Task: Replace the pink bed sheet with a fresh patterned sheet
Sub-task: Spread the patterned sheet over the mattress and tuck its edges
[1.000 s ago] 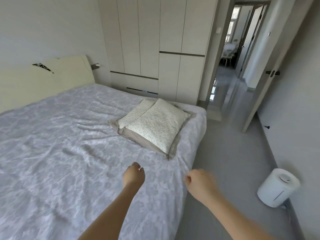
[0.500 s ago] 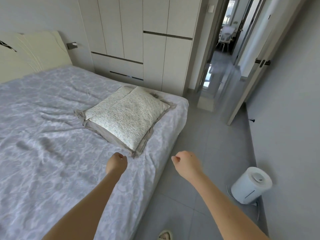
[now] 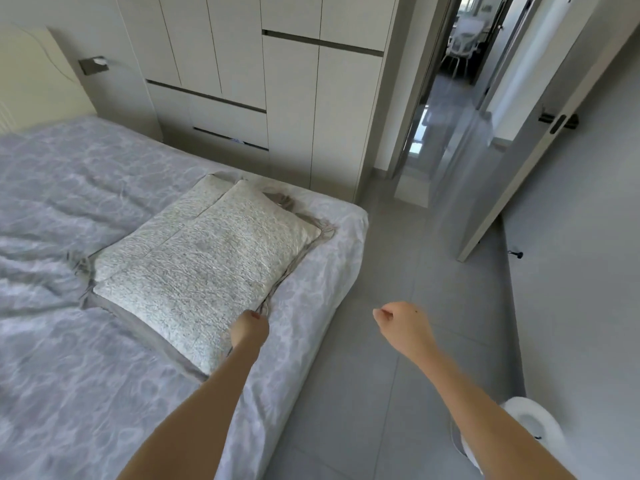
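A pale lavender-grey patterned sheet covers the bed. Two cream textured pillows with grey trim lie stacked near the bed's far right corner. My left hand is curled into a fist right at the near right edge of the top pillow, against its grey trim; I see no part of the pillow between its fingers. My right hand hovers over the floor to the right of the bed, fingers curled and holding nothing. No pink sheet is in view.
Built-in wardrobes stand just beyond the bed. An open door leads to a hallway at the upper right. A white round appliance sits on the grey tiled floor by the right wall. A cream headboard is at the far left.
My view has moved forward and right along the bed. My left hand has travelled from the bare sheet up to the pillow's edge. My right hand stays curled over the floor.
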Demonstrator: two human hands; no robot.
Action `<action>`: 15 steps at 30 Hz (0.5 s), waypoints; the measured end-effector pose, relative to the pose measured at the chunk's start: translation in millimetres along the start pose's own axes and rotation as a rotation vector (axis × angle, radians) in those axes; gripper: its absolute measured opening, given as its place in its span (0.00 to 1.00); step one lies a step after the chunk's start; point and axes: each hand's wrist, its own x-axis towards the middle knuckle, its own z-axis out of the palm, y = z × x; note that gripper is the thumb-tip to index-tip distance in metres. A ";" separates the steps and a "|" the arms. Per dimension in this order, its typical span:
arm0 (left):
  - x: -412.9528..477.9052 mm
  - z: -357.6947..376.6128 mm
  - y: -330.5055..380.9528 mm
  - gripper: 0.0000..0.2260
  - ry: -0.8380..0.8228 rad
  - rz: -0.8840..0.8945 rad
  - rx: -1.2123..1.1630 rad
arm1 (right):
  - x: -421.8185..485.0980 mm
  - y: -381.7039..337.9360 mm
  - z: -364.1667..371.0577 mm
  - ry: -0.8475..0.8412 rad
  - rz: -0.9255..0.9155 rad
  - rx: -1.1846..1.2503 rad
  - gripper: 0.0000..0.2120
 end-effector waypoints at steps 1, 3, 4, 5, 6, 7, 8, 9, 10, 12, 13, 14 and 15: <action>17.1 13.5 21.3 0.11 -0.002 0.002 0.008 | 30.9 11.9 0.1 -0.017 0.007 0.004 0.22; 44.0 34.9 51.2 0.11 -0.004 0.005 0.013 | 78.7 30.5 0.6 -0.051 0.041 0.012 0.22; 60.6 46.3 66.7 0.11 -0.006 0.002 0.000 | 105.5 38.7 -0.3 -0.072 0.046 0.016 0.22; 80.3 58.8 84.1 0.11 -0.005 0.000 -0.011 | 137.9 47.9 -0.5 -0.088 0.036 0.020 0.22; 99.6 71.8 100.2 0.10 0.000 -0.002 -0.026 | 168.4 54.8 -2.1 -0.116 0.031 0.029 0.22; 125.9 88.9 122.1 0.10 0.015 -0.018 -0.027 | 210.6 63.8 -3.7 -0.137 0.015 0.013 0.22; 147.4 101.3 140.2 0.09 0.032 -0.031 -0.039 | 243.7 68.7 -6.9 -0.149 0.005 0.008 0.22; 165.9 109.9 157.2 0.09 0.048 -0.038 -0.044 | 274.9 71.9 -9.7 -0.151 -0.011 0.011 0.22; 187.3 120.0 173.6 0.08 0.066 -0.048 -0.050 | 309.0 74.0 -12.8 -0.151 -0.049 0.017 0.22; 218.9 136.2 199.1 0.06 0.095 -0.115 -0.035 | 370.1 77.3 -14.8 -0.212 -0.071 0.067 0.22; 241.7 143.1 213.9 0.07 0.120 -0.159 -0.039 | 412.2 75.2 -12.5 -0.237 -0.106 0.082 0.21; 249.0 145.3 217.7 0.08 0.131 -0.183 -0.035 | 432.5 72.7 -9.7 -0.264 -0.119 0.080 0.21; 263.6 145.5 224.9 0.09 0.166 -0.218 -0.033 | 462.8 65.6 -6.7 -0.296 -0.140 0.079 0.21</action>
